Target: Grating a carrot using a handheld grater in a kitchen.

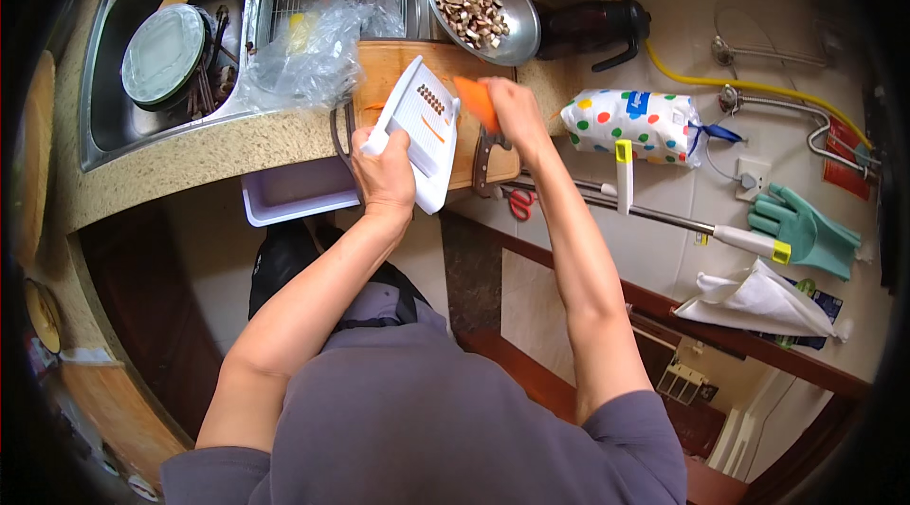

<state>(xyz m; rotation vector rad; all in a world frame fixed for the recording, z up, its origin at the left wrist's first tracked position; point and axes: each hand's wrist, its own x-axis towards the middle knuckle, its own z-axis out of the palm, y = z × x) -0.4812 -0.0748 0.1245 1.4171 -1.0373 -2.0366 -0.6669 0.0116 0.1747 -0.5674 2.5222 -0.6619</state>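
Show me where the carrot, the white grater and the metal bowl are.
carrot point(474, 99), head view, middle of the orange piece.
white grater point(424, 130), head view, flat face.
metal bowl point(519, 36), head view, right rim.

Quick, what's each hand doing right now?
Left hand: closed, holding the white grater by its handle.
Right hand: closed, holding the carrot against the grater.

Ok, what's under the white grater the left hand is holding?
A wooden cutting board lies under the white grater, which the left hand props at a slant while the right hand presses a carrot on it. Any shreds beneath are hidden by the grater.
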